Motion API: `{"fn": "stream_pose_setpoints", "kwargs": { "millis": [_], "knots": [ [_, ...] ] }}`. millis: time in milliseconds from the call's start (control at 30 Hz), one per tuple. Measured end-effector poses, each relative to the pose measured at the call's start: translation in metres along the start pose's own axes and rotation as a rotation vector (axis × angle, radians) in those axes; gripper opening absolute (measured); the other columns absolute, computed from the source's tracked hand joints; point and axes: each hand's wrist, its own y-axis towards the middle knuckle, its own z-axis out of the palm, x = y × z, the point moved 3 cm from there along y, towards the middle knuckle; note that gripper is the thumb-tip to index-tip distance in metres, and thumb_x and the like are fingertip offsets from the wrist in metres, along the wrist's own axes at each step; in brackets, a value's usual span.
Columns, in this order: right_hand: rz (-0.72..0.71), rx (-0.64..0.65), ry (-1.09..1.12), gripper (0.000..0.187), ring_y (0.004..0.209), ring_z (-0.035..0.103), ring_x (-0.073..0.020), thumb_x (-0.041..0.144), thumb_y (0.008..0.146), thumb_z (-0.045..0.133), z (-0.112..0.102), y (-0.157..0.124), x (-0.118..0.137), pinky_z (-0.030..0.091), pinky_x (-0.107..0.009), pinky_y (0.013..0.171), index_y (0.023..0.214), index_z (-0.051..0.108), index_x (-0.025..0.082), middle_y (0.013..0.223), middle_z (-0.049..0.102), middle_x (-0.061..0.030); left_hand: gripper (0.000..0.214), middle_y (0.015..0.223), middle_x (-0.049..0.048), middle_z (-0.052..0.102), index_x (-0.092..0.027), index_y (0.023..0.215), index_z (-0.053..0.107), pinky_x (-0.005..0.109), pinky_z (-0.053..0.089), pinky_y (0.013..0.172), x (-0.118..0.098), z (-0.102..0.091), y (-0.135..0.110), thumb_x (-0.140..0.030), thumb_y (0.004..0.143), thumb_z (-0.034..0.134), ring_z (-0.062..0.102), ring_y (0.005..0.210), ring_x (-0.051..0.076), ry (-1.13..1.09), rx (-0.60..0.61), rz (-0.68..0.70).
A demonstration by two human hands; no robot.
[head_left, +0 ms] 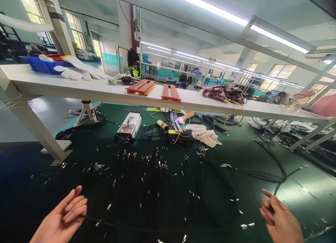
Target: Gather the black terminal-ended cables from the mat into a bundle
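My left hand (64,215), at the lower left, has its fingers curled round a thin black cable (101,222). The cable runs from it to the right, low over the dark green table, where it fades into the dark surface. At the lower right, my right hand (282,216) is closed round a black cable as well, and a length with a light tip (291,173) sticks up past the fingers. I cannot tell whether both hands hold the same cable. Between them lie several black cables with silver connectors (244,226), and a looped cable bundle (262,174) rests behind my right hand.
A white shelf (191,100) crosses above the table, bearing orange racks (170,92), white gloves (81,69) and a blue bin (43,65). Beneath it are a white metal box (130,125), a cloth (206,134) and another person's hand (181,120). A shelf leg (39,127) stands left.
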Motion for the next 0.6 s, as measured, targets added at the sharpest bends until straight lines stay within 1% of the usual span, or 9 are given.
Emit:
{"fn": "stream_pose_setpoints", "kwargs": {
  "millis": [100, 167, 233, 267, 333, 367, 433, 500, 600],
  "knots": [
    [0.007, 0.069, -0.134, 0.036, 0.038, 0.029, -0.0027, 0.043, 0.063, 0.069, 0.0, 0.009, -0.011, 0.021, -0.018, 0.036, 0.09, 0.062, 0.019, 0.059, 0.047, 0.0022, 0.015, 0.052, -0.007, 0.041, -0.013, 0.094, 0.061, 0.014, 0.017, 0.025, 0.03, -0.009, 0.016, -0.019, 0.089, 0.048, 0.028, 0.028, 0.003, 0.614, 0.017, -0.057],
    [0.027, 0.191, -0.248, 0.046, 0.037, 0.029, -0.0048, 0.049, 0.06, 0.066, 0.024, 0.007, -0.03, 0.019, -0.021, 0.036, 0.092, 0.062, 0.015, 0.057, 0.047, 0.002, 0.013, 0.058, -0.0028, 0.051, -0.012, 0.092, 0.06, 0.012, 0.016, 0.029, 0.063, -0.017, 0.027, -0.02, 0.086, 0.054, 0.037, 0.032, 0.004, 1.127, 0.03, -0.07],
    [0.008, 0.273, -0.405, 0.058, 0.04, 0.038, -0.0108, 0.056, 0.061, 0.059, 0.055, -0.001, -0.054, 0.028, -0.025, 0.037, 0.095, 0.062, 0.01, 0.058, 0.051, -0.0011, 0.009, 0.055, -0.0014, 0.051, -0.012, 0.077, 0.058, 0.015, 0.015, 0.029, 0.099, -0.024, 0.037, -0.016, 0.083, 0.053, 0.048, 0.035, 0.01, 1.293, 0.014, -0.058],
    [-0.03, 0.277, -0.495, 0.061, 0.047, 0.048, -0.0175, 0.056, 0.062, 0.055, 0.071, -0.007, -0.065, 0.037, -0.031, 0.041, 0.098, 0.061, 0.007, 0.063, 0.055, -0.0061, 0.014, 0.051, -0.0028, 0.048, -0.013, 0.069, 0.054, 0.017, 0.013, 0.03, 0.114, -0.026, 0.042, -0.017, 0.083, 0.053, 0.046, 0.032, 0.012, 1.341, -0.003, -0.037],
    [-0.165, 0.244, -0.679, 0.066, 0.086, 0.059, -0.0365, 0.049, 0.067, 0.05, 0.099, -0.024, -0.081, 0.049, -0.051, 0.066, 0.113, 0.056, 0.002, 0.093, 0.061, -0.0227, 0.02, 0.05, -0.0047, 0.046, -0.015, 0.066, 0.051, 0.02, 0.019, 0.032, 0.135, -0.027, 0.051, -0.023, 0.084, 0.055, 0.044, 0.031, 0.012, 1.4, -0.018, 0.0],
    [-0.25, 0.237, -0.759, 0.066, 0.108, 0.051, -0.0425, 0.044, 0.071, 0.047, 0.112, -0.036, -0.088, 0.044, -0.059, 0.082, 0.121, 0.052, 0.001, 0.113, 0.055, -0.0281, 0.021, 0.052, -0.0049, 0.047, -0.016, 0.068, 0.051, 0.022, 0.025, 0.035, 0.141, -0.027, 0.054, -0.027, 0.084, 0.057, 0.044, 0.034, 0.011, 1.409, -0.018, 0.015],
    [-0.405, 0.315, -0.886, 0.056, 0.129, 0.032, -0.0415, 0.033, 0.08, 0.04, 0.135, -0.071, -0.102, 0.03, -0.062, 0.1, 0.127, 0.051, 0.005, 0.135, 0.044, -0.0259, 0.02, 0.06, -0.0036, 0.053, -0.016, 0.076, 0.055, 0.024, 0.037, 0.046, 0.146, -0.023, 0.061, -0.034, 0.084, 0.059, 0.049, 0.045, 0.011, 1.396, -0.011, 0.036],
    [-0.492, 0.519, -0.982, 0.038, 0.116, 0.052, -0.0336, 0.023, 0.083, 0.042, 0.155, -0.115, -0.124, 0.04, -0.05, 0.098, 0.112, 0.065, 0.015, 0.12, 0.06, -0.0175, 0.024, 0.069, -0.0013, 0.057, -0.017, 0.085, 0.057, 0.027, 0.043, 0.057, 0.145, -0.019, 0.066, -0.04, 0.083, 0.06, 0.054, 0.056, 0.013, 1.362, -0.014, 0.052],
    [-0.515, 0.694, -1.148, 0.036, 0.096, 0.066, -0.0329, 0.005, 0.078, 0.043, 0.17, -0.177, -0.16, 0.054, -0.043, 0.081, 0.1, 0.071, 0.01, 0.1, 0.07, -0.0197, 0.035, 0.076, 0.0012, 0.06, -0.016, 0.095, 0.056, 0.032, 0.045, 0.067, 0.146, -0.013, 0.071, -0.048, 0.079, 0.062, 0.06, 0.071, 0.019, 1.29, -0.033, 0.05]
  ]
}}
